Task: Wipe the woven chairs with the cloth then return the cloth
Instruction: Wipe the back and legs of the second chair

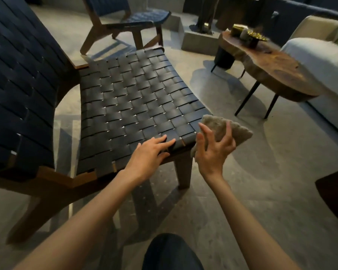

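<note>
— Grey textured cloth: where?
— Pinched in the right hand, just off the dark woven-strap chair seat's front corner.
— Left hand?
— Flat, fingers relaxed, resting on that seat's front edge.

A furnished living room or lounge in a home or similar residence, dimly lit. Two low lounge chairs with dark woven strap seats and wooden frames, the near chair and the far chair, stand on a pale grey concrete-look floor. To the right, a live-edge wooden coffee table on thin black legs carries small gold-coloured ornaments, blurred in this view. Just beside it sits a cream upholstered sofa. Behind, a grey stone-like plinth supports a dark sculpture, only partly in frame.
</note>
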